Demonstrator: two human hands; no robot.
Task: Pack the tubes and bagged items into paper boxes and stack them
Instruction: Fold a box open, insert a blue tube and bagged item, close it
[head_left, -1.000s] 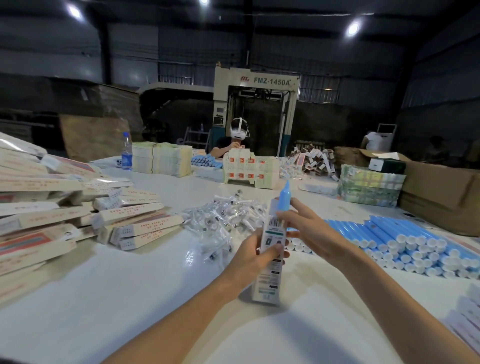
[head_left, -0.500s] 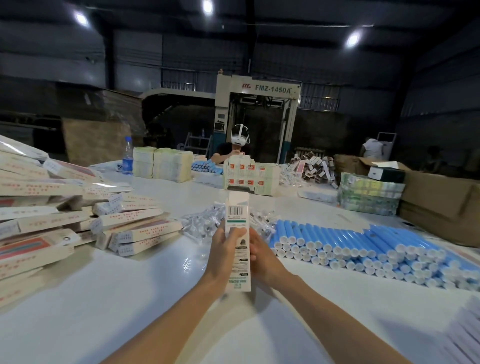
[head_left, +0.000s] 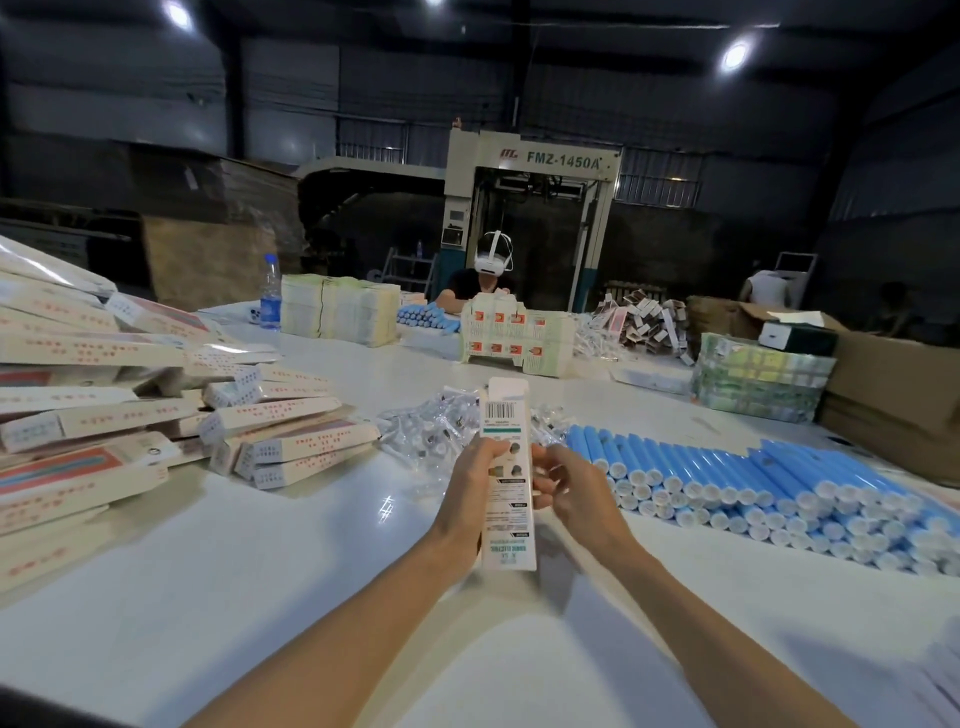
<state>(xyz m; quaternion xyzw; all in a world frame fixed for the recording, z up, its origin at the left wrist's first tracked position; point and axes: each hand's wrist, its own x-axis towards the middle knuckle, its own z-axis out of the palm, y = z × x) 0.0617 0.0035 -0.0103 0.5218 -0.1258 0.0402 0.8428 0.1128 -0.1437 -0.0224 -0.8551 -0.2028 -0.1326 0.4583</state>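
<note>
1 slim, matte paper box (head_left: 506, 478) stands upright between 2 hands: the left hand (head_left: 467, 486) wraps its left edge, the right hand (head_left: 571, 488) curls onto its right edge. Smooth cylindrical blue tubes (head_left: 753, 478) lie right of the fingers (head_left: 551, 470).

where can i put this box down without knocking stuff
The widest bare table is near you, left of your left hand gripping the paper box, in front of the packed boxes and bagged items. Another bare strip runs behind the bagged items, before the far stacks. Crowded: blue tubes fill the right, boxes the left edge.
</note>
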